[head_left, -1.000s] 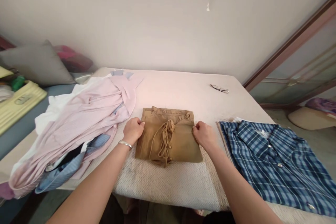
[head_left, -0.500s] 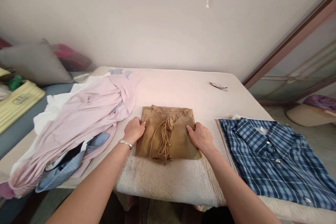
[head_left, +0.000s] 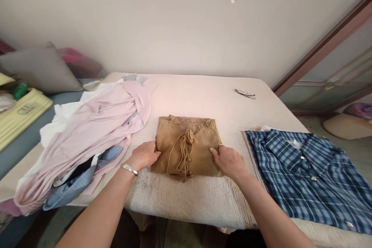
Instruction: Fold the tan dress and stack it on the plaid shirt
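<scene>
A folded tan-brown garment [head_left: 200, 151] with a tied cord and a fabric flower lies flat on the cloth-covered surface in front of me. My left hand [head_left: 145, 155] pinches its left edge, thumb on top and the other fingers tucked at the side. On the opposite edge my right hand [head_left: 231, 159] grips in the same way, its fingertips partly hidden by the cloth. A silver bracelet [head_left: 130, 169] circles my left wrist.
A loose heap of clothes, topped by a pale pink garment [head_left: 95, 120], spreads to the left. Folded blue plaid shirt [head_left: 314, 178] lies right. Eyeglasses [head_left: 245, 93] rest at the back, before the wall [head_left: 180, 27]. A grey cushion [head_left: 43, 69] sits far left.
Both hands have slid a little toward me along the garment's side edges, still holding it. The garment stays in nearly the same place.
</scene>
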`<state>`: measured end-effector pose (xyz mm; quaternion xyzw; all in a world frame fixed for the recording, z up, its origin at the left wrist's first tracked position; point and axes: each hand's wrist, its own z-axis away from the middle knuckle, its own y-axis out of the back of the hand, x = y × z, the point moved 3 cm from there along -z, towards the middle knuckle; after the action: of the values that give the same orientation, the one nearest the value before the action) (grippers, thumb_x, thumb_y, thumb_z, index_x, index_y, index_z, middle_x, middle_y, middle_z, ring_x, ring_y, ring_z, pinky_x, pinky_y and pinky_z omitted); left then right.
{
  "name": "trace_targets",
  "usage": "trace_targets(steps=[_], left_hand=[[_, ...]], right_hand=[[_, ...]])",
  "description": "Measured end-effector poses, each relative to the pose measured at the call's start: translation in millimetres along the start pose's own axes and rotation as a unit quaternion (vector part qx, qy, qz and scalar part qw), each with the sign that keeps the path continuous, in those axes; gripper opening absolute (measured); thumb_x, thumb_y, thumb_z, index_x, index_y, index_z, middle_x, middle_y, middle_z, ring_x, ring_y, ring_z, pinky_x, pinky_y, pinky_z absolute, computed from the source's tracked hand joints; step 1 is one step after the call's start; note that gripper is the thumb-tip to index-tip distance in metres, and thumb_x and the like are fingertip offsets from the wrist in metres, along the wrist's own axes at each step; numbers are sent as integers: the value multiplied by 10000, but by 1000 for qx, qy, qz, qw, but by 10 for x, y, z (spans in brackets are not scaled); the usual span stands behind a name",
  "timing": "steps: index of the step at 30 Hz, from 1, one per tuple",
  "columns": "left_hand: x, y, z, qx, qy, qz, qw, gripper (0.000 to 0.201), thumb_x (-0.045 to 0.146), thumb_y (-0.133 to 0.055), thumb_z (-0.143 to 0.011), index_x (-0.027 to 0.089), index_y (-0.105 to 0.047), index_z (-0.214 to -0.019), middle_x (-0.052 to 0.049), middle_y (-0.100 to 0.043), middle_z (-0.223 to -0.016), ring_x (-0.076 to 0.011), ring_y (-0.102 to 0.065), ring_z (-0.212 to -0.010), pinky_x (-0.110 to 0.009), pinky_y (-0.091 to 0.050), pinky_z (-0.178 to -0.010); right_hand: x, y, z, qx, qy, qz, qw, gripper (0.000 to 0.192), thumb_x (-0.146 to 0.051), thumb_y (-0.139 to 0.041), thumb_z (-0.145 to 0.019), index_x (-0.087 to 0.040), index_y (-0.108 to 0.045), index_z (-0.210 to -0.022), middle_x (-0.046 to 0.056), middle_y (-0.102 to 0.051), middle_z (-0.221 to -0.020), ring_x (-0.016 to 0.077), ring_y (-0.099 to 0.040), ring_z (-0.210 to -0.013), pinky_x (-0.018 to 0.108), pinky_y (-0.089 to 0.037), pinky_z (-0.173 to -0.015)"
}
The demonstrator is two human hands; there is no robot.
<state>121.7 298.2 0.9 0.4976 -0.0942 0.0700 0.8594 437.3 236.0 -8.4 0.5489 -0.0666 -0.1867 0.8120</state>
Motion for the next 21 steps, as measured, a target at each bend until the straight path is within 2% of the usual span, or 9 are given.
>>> trace_targets(steps=[3,7,10,13,16,18,20,21], left_hand=[[2,-18,2,-19,9,44,999,215,409,-632,-841,244,-584,-712,-31,-663,-537,-243,-665,-562,-330,-402,-630],[-41,-46,-18,-63,-14,96,993,285,365,-668,-771,250,-510,-563,-31,-614,-461,-229,-628,-500,-311,-401,-573],[-61,-64,-29,-93,-16,138,986,299,321,-690,-708,247,-486,-502,-47,-614,-461,-227,-613,-472,-300,-400,-524],[-57,-70,3,-129,-32,157,979,281,308,-688,-683,242,-490,-494,-53,-623,-472,-224,-606,-450,-289,-389,-478],[-92,-92,72,-205,-65,170,962,290,357,-705,-680,230,-527,-490,-65,-639,-484,-227,-604,-434,-281,-384,-442],[-171,-87,87,-233,-67,179,954,326,413,-753,-655,222,-555,-481,-71,-643,-484,-233,-605,-428,-285,-399,-434],[-271,-44,37,-219,-57,188,956,355,469,-795,-629,214,-582,-503,-73,-650,-495,-236,-620,-449,-288,-424,-450],[-314,-6,-14,-189,-52,197,961,369,500,-799,-632,210,-596,-528,-73,-655,-507,-233,-628,-468,-285,-432,-463]], right_hand=[[-8,8,44,-14,5,13,1000,551,-575,-393,-1029,-141,-733,-1021,224,-738,-1035,349,-710,-1030,439,-506,-864],[64,48,71,-54,39,20,998,543,-614,-428,-1007,-149,-707,-978,196,-738,-1029,354,-704,-1015,431,-496,-829],[140,60,44,-105,78,-20,991,333,-487,-546,-972,-178,-645,-899,106,-739,-876,243,-719,-760,353,-475,-733],[211,41,40,-169,110,-94,975,170,-306,-591,-905,-200,-563,-774,16,-675,-674,155,-635,-507,290,-437,-605],[293,10,87,-246,107,-158,950,191,-259,-626,-842,-211,-514,-695,5,-632,-579,159,-606,-458,263,-412,-504],[367,14,111,-282,90,-160,942,233,-299,-675,-818,-211,-519,-669,21,-632,-555,173,-600,-449,267,-416,-482],[445,52,82,-283,79,-154,943,298,-401,-698,-830,-203,-549,-664,40,-646,-560,180,-603,-455,278,-431,-500],[479,82,40,-264,79,-155,949,346,-471,-677,-856,-199,-567,-672,50,-653,-567,183,-615,-476,283,-440,-525]])
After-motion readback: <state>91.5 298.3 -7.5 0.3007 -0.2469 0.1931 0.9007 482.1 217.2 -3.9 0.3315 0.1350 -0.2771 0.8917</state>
